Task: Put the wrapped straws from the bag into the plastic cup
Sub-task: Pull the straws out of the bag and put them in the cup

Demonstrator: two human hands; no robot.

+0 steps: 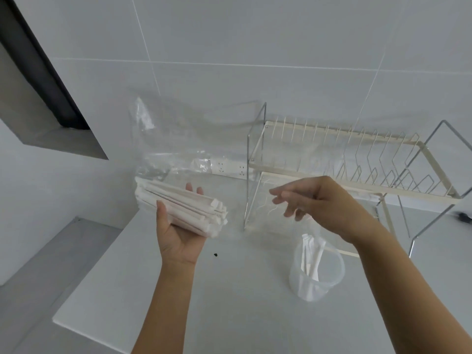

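My left hand [178, 236] is raised palm up and grips a clear plastic bag [178, 139] around a thick bundle of white wrapped straws [184, 205]. The bag's loose upper part stands up above the bundle. My right hand [314, 200] hovers to the right of the bundle with fingers spread and nothing in it. Below the right wrist, a translucent plastic cup [316, 274] stands on the white counter [204, 290] with a few wrapped straws [311, 254] upright in it.
A cream and chrome wire dish rack [357, 169] stands at the back right, just behind the cup. A wall socket strip [229, 168] sits behind the bag. A small dark speck [215, 254] lies on the counter. The counter's left edge drops to a grey ledge [51, 264].
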